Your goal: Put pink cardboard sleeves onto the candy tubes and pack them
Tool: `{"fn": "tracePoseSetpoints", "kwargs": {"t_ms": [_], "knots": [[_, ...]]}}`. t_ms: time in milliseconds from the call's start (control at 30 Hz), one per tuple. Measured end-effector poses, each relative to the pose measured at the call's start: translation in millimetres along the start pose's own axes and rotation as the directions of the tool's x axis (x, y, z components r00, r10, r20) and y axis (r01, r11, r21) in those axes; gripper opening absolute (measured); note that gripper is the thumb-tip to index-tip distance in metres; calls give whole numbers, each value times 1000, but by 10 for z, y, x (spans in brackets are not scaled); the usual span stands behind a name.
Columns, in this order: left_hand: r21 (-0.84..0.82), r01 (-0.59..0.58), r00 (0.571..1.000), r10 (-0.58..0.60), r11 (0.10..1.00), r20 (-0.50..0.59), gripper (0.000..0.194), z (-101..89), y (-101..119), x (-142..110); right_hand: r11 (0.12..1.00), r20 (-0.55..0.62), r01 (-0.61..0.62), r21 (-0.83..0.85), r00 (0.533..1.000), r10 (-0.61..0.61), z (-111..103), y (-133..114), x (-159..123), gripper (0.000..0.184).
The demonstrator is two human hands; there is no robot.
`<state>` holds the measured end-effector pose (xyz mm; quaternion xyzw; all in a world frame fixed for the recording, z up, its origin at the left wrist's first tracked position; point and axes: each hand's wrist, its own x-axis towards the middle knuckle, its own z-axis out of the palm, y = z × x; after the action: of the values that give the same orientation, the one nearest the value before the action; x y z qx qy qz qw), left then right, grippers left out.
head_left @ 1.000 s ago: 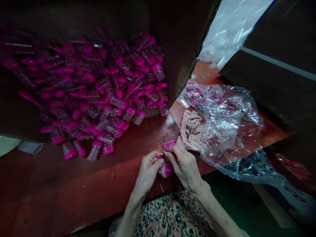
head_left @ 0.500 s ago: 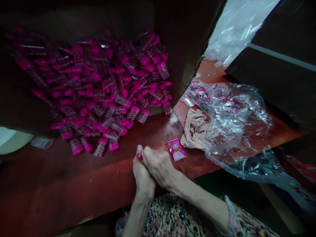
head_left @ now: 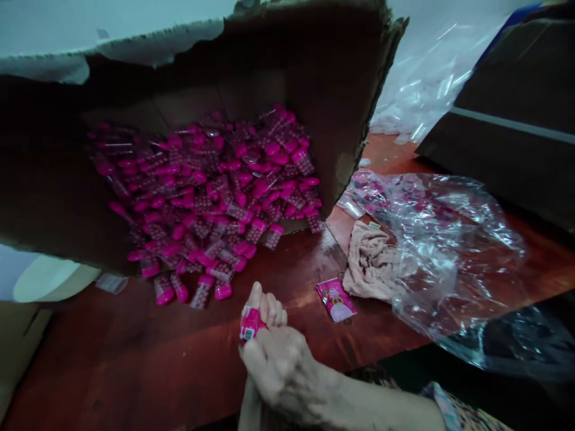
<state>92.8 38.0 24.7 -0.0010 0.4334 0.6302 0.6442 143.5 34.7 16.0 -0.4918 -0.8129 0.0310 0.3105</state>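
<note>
Head view, and working in from the left: a pale rounded object (head_left: pixel 45 278) sits at the frame's edge, too cut off to name, near a small clear sleeve (head_left: pixel 111 283) lying on the reddish-brown surface (head_left: pixel 103 365). Next, a torn cardboard box (head_left: pixel 179 99) appears to lie on its side, and a big heap of pink-capped clear tubes (head_left: pixel 202 203) spills from its open face, a layout that seems to keep the pile within easy reach of the hands.

Centre of the action: the left hand (head_left: pixel 265 308) curls its fingers upward, the right hand (head_left: pixel 283 371) comes across from the right, and both are closed on a small pink packet (head_left: pixel 249 323) with a white label. It is gripped above the surface, close to the body, probably so the fingers can work on it at close range.

Just right of them, a pink-and-white sachet (head_left: pixel 336 299) lies flat beside a crumpled pinkish cloth (head_left: pixel 371 263). Further over, a clear plastic bag (head_left: pixel 453 251) slumps with pink pieces at its far corner, and a dark box (head_left: pixel 507 155) closes off the right side.
</note>
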Motion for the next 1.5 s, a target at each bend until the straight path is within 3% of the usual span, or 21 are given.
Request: {"fn": "tracePoseSetpoints", "kwargs": {"t_ms": [133,233,400,533,667,767,867,933,1033,1133,1200,1267,1367,1500], "knots": [[-15,22,998,-22,1000,-50,25,44,77,-13,1000,-27,13,9,1000,-12,-71,-6,56,23],[18,36,999,-35,999,-15,34,88,146,-48,1000,-41,-8,28,999,9,-133,-41,78,25],[101,-90,995,86,991,44,27,161,129,-33,995,0,-56,79,998,56,-160,-15,108,28],[165,-87,994,74,982,82,27,133,169,65,977,102,-154,146,985,140,-337,250,228,29],[274,-87,988,47,958,149,37,10,466,163,951,265,-164,260,960,93,-634,464,383,30],[508,-240,931,48,827,361,34,-40,679,188,931,365,-120,344,931,-15,-736,501,462,31],[724,-248,856,-204,643,474,14,-20,711,161,911,416,-83,405,904,-102,-689,497,490,26],[725,-157,857,-272,671,438,8,7,637,142,883,411,-113,456,907,-96,-624,516,475,27],[548,-30,929,-179,836,324,17,29,456,134,810,328,-256,527,941,84,-533,562,392,29],[389,-40,976,-47,920,211,20,29,256,134,774,208,-392,497,920,332,-437,510,245,35],[292,-65,992,31,954,119,19,29,135,127,765,141,-448,463,889,435,-337,390,143,28],[215,-71,997,65,974,34,17,39,40,111,776,69,-468,422,871,487,-206,243,64,21],[159,-10,999,15,987,-33,10,80,-29,80,812,-18,-461,357,866,500,-26,112,7,23],[147,73,997,-68,986,-36,14,118,31,71,832,-18,-426,356,887,462,-8,210,1,26]]}}
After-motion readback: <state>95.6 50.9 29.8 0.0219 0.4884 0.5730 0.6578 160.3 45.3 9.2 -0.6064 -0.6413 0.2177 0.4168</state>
